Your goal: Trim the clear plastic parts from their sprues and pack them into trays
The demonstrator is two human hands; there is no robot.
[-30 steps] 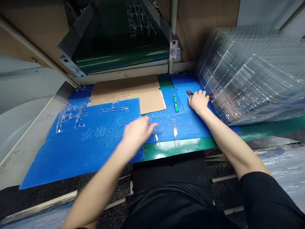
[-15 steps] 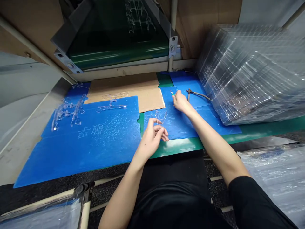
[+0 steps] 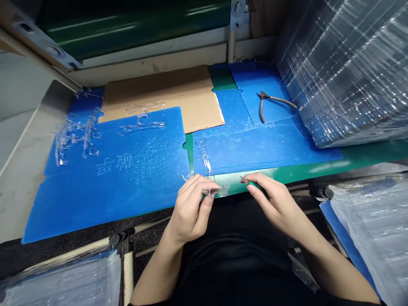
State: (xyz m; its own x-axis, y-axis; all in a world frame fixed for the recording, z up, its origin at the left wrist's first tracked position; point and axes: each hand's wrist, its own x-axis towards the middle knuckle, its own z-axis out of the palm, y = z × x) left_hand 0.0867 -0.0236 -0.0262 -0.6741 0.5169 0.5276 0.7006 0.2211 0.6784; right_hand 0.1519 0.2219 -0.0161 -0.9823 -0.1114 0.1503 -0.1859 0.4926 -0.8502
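Observation:
My left hand (image 3: 191, 208) is shut on a small clear plastic piece (image 3: 209, 192) at the front edge of the blue corrugated plastic sheet (image 3: 127, 187). My right hand (image 3: 274, 199) grips a green utility knife (image 3: 253, 183), with its thin metal blade (image 3: 244, 180) pointing toward the left hand. The knife's body is mostly hidden by my fingers. A long clear plastic strip (image 3: 204, 157) lies on the blue sheet, and its lower end reaches my left fingers. Blade and plastic are apart by a small gap.
Clear plastic pieces (image 3: 76, 138) lie in a heap at the left of the blue sheet. Dark side cutters (image 3: 264, 101) rest at the upper right, beside a tall wrapped stack of clear plastic (image 3: 344, 72). Brown cardboard (image 3: 159, 95) and a green conveyor belt (image 3: 127, 27) lie behind.
My right hand has lifted the green knife from the blue sheet and moved toward my body, next to my left hand. The side cutters are now uncovered, and the view has tilted downward.

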